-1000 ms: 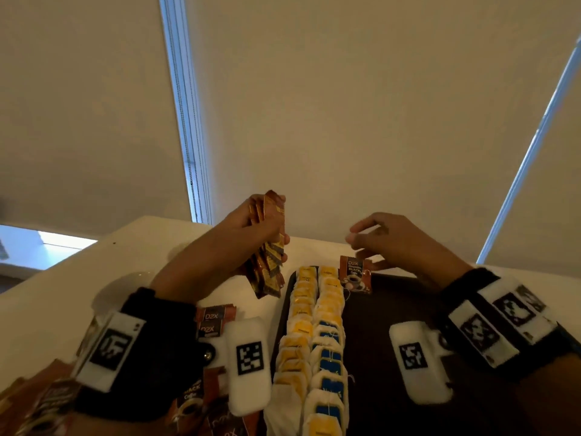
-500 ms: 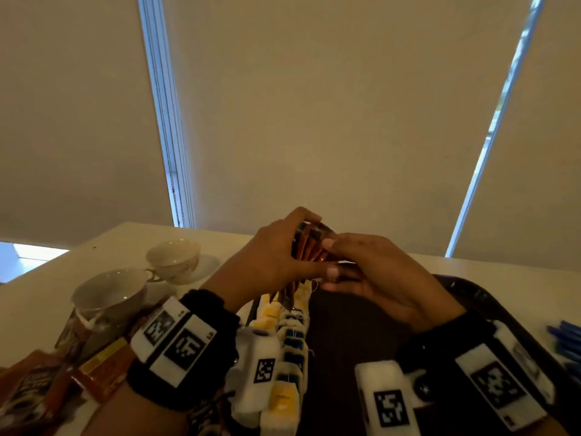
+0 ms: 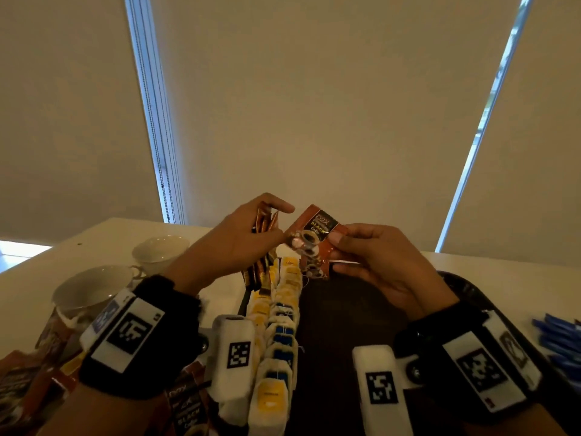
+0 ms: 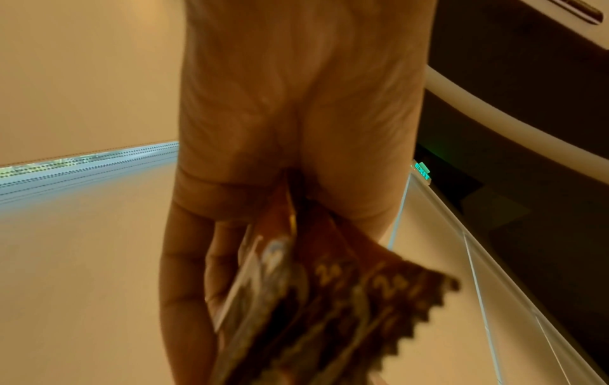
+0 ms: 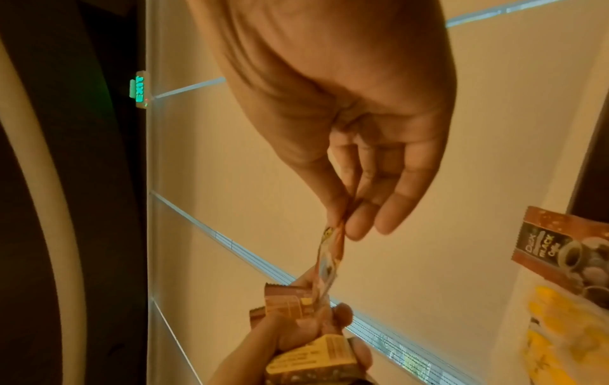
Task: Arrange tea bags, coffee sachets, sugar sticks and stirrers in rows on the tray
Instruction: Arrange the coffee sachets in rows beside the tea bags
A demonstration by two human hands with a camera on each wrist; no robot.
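One coffee sachet [image 3: 314, 239] is pinched by its edge between thumb and fingertips of the right hand [image 3: 380, 262], raised above the far end of the tray [image 3: 465, 287]. It is held face-up and free of the stock, apparently so that it can be laid flat as the next piece of a new row. The left hand [image 3: 232, 243] is clamped round a bundle of sachets [image 3: 262, 243], which is gripped upright beside the right hand; the bundle appears to serve as a supply from which single sachets are drawn. In the right wrist view the pinch is confirmed: the sachet hangs edge-on between the fingertips.

Beneath the hands, two rows of tea bags [image 3: 283, 325] are laid overlapping along the left part of the tray. One placed sachet [image 5: 560, 250] is seen just beside the far end of those rows, which suggests the coffee row is only begun. The dark middle of the tray carries nothing visible.

Outward on the table [image 3: 37, 278], two cups [image 3: 91, 291] and loose sachets [image 3: 28, 382] lie to the left; blue items [image 3: 559, 341], not identifiable, lie to the right.
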